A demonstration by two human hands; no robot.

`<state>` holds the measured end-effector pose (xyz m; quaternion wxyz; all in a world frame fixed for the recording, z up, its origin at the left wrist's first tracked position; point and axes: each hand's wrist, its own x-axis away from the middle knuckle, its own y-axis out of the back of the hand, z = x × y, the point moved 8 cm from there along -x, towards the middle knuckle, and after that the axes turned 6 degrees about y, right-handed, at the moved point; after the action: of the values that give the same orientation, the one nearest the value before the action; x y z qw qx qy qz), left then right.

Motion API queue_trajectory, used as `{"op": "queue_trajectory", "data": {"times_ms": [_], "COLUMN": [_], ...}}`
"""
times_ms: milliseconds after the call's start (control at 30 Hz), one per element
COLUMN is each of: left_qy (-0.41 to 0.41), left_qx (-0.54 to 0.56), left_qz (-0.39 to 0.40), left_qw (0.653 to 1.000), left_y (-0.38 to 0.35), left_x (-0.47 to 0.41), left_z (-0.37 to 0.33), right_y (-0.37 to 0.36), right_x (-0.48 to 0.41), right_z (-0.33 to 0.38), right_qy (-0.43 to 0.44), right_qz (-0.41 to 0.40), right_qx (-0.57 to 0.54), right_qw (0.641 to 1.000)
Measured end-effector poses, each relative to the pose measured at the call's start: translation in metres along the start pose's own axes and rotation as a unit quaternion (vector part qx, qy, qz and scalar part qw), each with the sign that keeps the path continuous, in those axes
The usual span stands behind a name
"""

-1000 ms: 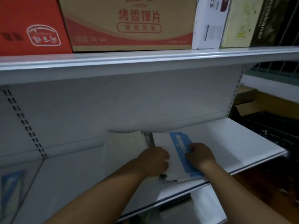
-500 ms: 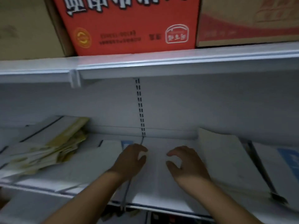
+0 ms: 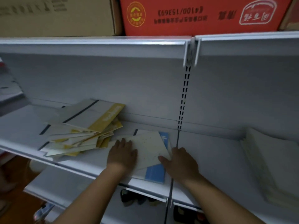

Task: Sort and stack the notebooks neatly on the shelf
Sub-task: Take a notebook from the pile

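A cream speckled notebook point(image 3: 149, 147) lies on top of a white notebook with a blue band point(image 3: 155, 174), both flat on the white shelf point(image 3: 210, 152). My left hand point(image 3: 123, 154) rests palm down on the cream notebook's left part, fingers spread. At that notebook's right corner sits my right hand point(image 3: 179, 162), its thumb touching the edge. To the left, a loose, fanned heap of yellow-banded notebooks point(image 3: 84, 131) sprawls on the same shelf. A neat pale stack point(image 3: 267, 160) stands at the right.
A slotted upright point(image 3: 182, 110) splits the back panel. Overhead, the upper shelf edge point(image 3: 97, 46) carries a red carton point(image 3: 199, 15) and a brown carton point(image 3: 55, 15). More white shelf boards show below, and another stack point(image 3: 9, 92) sits at far left.
The view has swung left from the blue-banded stack at the shelf's right. My hands left that stack, hovered over bare shelf, and now rest on the cream notebook.
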<state>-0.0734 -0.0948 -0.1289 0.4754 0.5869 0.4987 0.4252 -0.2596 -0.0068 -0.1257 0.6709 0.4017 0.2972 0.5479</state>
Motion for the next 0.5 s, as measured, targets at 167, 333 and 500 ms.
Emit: {"op": "queue_trajectory", "data": {"times_ms": [167,333,500], "left_qy": [0.014,-0.019,-0.035], "left_qx": [-0.050,-0.011,0.188], "left_qz": [0.012,-0.011,-0.005], "left_qw": [0.999,1.000,0.982], "left_y": [-0.001,0.009,0.033], "left_x": [0.011,0.040,0.059], "left_z": [-0.015,-0.038,-0.045], "right_y": [0.009,0.033,0.085], "right_x": [-0.005,0.001,0.020], "right_z": [-0.011,-0.035,-0.061], "right_qy": [-0.010,-0.055,-0.049], "right_qz": [0.000,-0.097,-0.178], "right_qx": [-0.067,-0.320,-0.467], "right_qw": [0.998,0.941,0.865]}}
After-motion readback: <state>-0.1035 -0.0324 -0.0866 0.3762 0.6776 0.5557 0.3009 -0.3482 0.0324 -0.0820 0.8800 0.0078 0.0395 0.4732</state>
